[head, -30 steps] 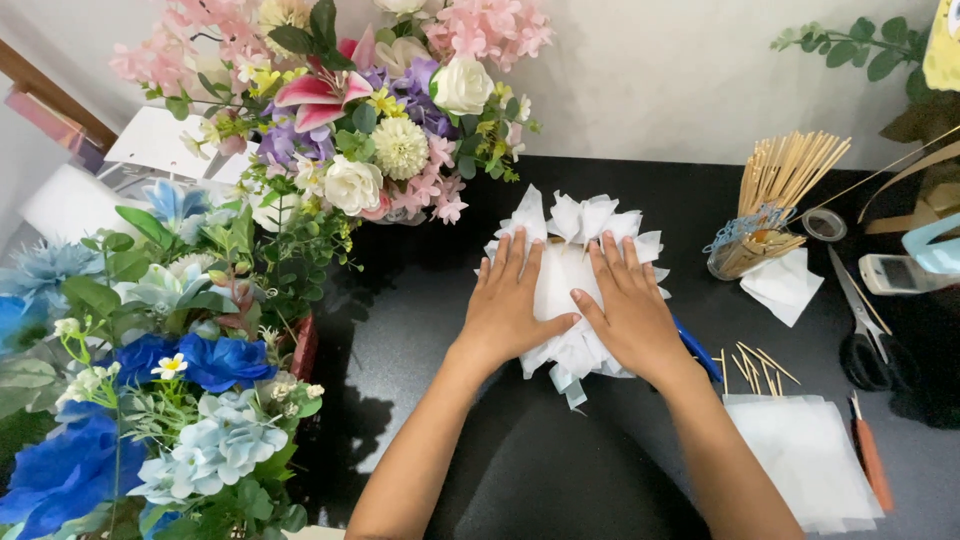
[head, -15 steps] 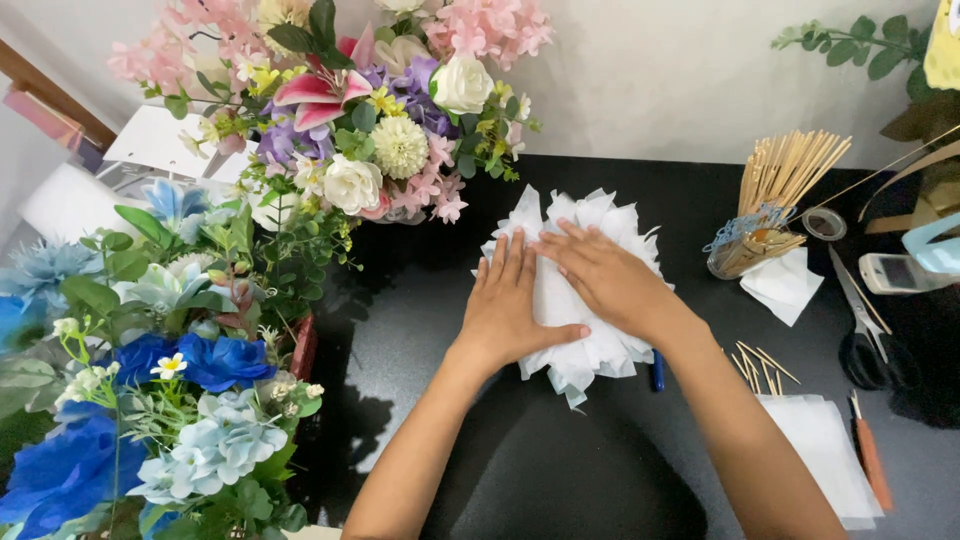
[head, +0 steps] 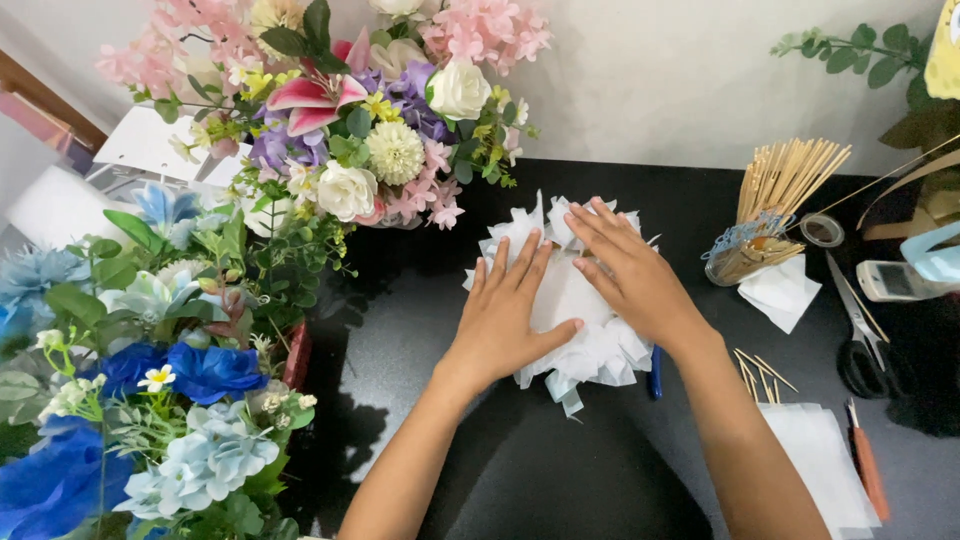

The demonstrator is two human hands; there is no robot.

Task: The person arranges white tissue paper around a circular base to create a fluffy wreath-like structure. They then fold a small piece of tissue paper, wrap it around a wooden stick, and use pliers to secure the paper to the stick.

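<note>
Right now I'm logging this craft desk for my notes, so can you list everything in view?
White ruffled tissue-paper bundle: one, white, centre of the black table, under both hands.
Mixed pink, white and purple flower bouquet: one, top left.
Blue and pale-blue flower arrangement: one, left edge.
Thin wooden sticks in a clear cup: one bunch, tan, upper right.
Loose wooden sticks: a few, tan, right of the bundle.
Folded white tissue piece: one, below the cup.
Stack of white tissue sheets: one, lower right.
Black-handled scissors: one, right.
Orange-handled craft knife: one, lower right.
Blue pen: one, partly under the bundle.
Left hand: flat on the bundle.
Right hand: flat on the bundle.
</note>
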